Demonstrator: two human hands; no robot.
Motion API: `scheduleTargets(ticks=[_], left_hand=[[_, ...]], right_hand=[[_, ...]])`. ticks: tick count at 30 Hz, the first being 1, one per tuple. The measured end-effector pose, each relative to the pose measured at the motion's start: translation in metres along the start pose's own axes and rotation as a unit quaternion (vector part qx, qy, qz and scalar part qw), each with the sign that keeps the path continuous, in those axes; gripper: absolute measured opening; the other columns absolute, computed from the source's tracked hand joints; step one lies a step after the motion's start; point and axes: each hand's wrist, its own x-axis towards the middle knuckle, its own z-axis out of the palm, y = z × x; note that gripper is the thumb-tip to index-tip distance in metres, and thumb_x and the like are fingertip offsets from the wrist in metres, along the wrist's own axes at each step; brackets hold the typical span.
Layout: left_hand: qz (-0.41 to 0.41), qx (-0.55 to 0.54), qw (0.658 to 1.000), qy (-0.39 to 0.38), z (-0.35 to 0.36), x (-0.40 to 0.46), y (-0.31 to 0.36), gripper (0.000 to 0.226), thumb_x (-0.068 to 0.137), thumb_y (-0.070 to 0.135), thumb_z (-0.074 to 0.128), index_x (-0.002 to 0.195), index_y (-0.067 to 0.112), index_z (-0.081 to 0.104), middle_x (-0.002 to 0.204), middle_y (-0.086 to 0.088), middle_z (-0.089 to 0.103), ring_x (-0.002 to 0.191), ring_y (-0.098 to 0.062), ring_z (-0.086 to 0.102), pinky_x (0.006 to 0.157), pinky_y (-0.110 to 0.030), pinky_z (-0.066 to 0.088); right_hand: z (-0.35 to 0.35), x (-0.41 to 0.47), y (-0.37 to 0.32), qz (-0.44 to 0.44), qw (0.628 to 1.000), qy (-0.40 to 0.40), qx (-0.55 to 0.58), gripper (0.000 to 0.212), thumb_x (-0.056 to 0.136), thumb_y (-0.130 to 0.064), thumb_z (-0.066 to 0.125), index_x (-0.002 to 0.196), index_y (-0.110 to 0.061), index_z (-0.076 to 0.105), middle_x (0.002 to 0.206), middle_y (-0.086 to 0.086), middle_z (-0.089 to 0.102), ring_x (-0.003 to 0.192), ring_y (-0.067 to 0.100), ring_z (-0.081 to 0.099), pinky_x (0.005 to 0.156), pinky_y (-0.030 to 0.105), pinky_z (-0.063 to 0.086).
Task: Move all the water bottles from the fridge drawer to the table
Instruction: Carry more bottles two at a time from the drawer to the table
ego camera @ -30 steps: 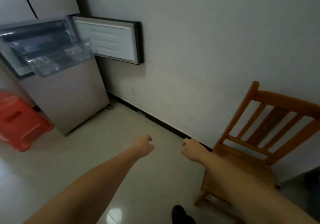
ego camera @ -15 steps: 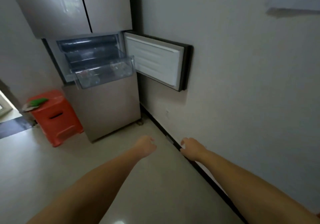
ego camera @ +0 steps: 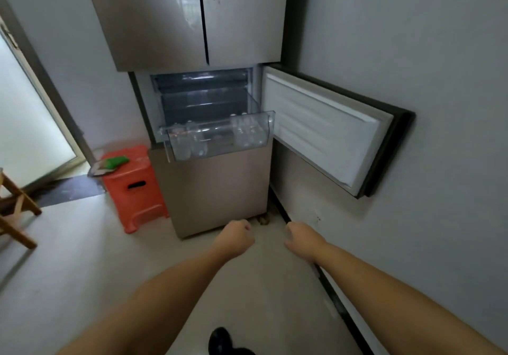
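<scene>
Both your hands, left point(ego camera: 235, 237) and right point(ego camera: 301, 240), hang empty with fingers loosely curled, well short of the bottles point(ego camera: 192, 140) standing upright in the pulled-out drawer point(ego camera: 220, 149) ahead and above, slightly nearer your left.

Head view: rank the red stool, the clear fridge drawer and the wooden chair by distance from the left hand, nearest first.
From the left hand:
1. Red stool, on the floor to its left, beside the fridge.
2. Clear fridge drawer, ahead and above it.
3. Wooden chair, far left edge.
</scene>
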Motion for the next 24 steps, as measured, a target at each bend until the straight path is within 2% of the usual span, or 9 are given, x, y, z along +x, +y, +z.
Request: scheduleTargets(ticks=[3, 6, 9, 12, 15, 17, 20, 24], left_hand=[[0.020, 0.007, 1.000, 0.013, -0.044, 0.059, -0.007, 0.038, 0.091, 0.021, 0.055, 0.127, 0.007, 0.056, 0.130, -0.012, 0.056, 0.119, -0.026, 0.053, 0.095, -0.028, 0.042], [0.037, 0.015, 0.999, 0.026, -0.101, 0.117, -0.012, 0.036, 0.092, 0.020, 0.055, 0.126, 0.006, 0.057, 0.130, -0.014, 0.057, 0.120, -0.027, 0.053, 0.096, -0.028, 0.041], [0.057, 0.019, 0.997, 0.049, -0.150, 0.165, -0.016, 0.035, 0.092, 0.018, 0.055, 0.125, 0.005, 0.057, 0.130, -0.014, 0.057, 0.120, -0.027, 0.053, 0.097, -0.029, 0.040], [0.066, 0.009, 0.995, 0.071, -0.185, 0.208, -0.020, 0.038, 0.092, 0.018, 0.056, 0.128, 0.007, 0.056, 0.134, -0.013, 0.054, 0.123, -0.026, 0.051, 0.102, -0.032, 0.039], [0.079, -0.002, 0.993, 0.088, -0.214, 0.245, -0.021, 0.035, 0.090, 0.019, 0.057, 0.124, 0.009, 0.059, 0.131, -0.012, 0.057, 0.120, -0.026, 0.054, 0.100, -0.033, 0.042], [0.075, -0.006, 0.992, 0.103, -0.233, 0.267, -0.024, 0.035, 0.088, 0.021, 0.056, 0.122, 0.013, 0.060, 0.129, -0.012, 0.058, 0.117, -0.026, 0.055, 0.099, -0.034, 0.044], [0.055, -0.006, 0.990, 0.126, -0.261, 0.300, -0.036, 0.036, 0.088, 0.019, 0.056, 0.123, 0.010, 0.059, 0.126, -0.014, 0.059, 0.118, -0.029, 0.055, 0.097, -0.032, 0.043], [0.002, -0.024, 0.987, 0.158, -0.296, 0.353, -0.065, 0.040, 0.089, 0.020, 0.055, 0.128, 0.013, 0.055, 0.133, -0.012, 0.052, 0.120, -0.028, 0.052, 0.100, -0.034, 0.043]], right_hand=[[-0.024, 0.064, -0.026, -0.017, 1.000, 0.013, 0.012, 0.021, 0.094, -0.025, 0.050, 0.110, -0.012, 0.052, 0.122, 0.015, 0.052, 0.102, 0.027, 0.055, 0.083, 0.033, 0.043], [-0.064, 0.127, -0.062, -0.020, 0.999, 0.036, 0.018, 0.032, 0.095, -0.025, 0.051, 0.122, -0.008, 0.053, 0.125, 0.014, 0.051, 0.111, 0.029, 0.054, 0.093, 0.035, 0.046], [-0.099, 0.177, -0.093, -0.036, 0.997, 0.064, 0.032, 0.030, 0.095, -0.026, 0.052, 0.119, -0.009, 0.055, 0.123, 0.013, 0.053, 0.108, 0.028, 0.055, 0.094, 0.040, 0.047], [-0.129, 0.218, -0.122, -0.055, 0.994, 0.082, 0.047, 0.030, 0.096, -0.025, 0.051, 0.121, -0.009, 0.054, 0.122, 0.011, 0.052, 0.110, 0.028, 0.055, 0.092, 0.037, 0.046], [-0.155, 0.257, -0.148, -0.077, 0.989, 0.108, 0.063, 0.025, 0.095, -0.021, 0.050, 0.115, -0.008, 0.058, 0.116, 0.011, 0.059, 0.108, 0.028, 0.058, 0.090, 0.037, 0.048], [-0.170, 0.281, -0.164, -0.094, 0.986, 0.123, 0.069, 0.027, 0.095, -0.019, 0.050, 0.118, -0.007, 0.058, 0.123, 0.011, 0.059, 0.114, 0.028, 0.056, 0.097, 0.037, 0.045], [-0.187, 0.322, -0.186, -0.124, 0.976, 0.175, 0.045, 0.032, 0.094, -0.021, 0.050, 0.124, -0.013, 0.057, 0.144, 0.001, 0.046, 0.134, 0.025, 0.040, 0.108, 0.034, 0.032], [-0.201, 0.394, -0.221, -0.166, 0.966, 0.184, 0.079, 0.027, 0.093, -0.017, 0.051, 0.119, -0.011, 0.059, 0.125, 0.010, 0.058, 0.116, 0.028, 0.055, 0.097, 0.037, 0.044]])
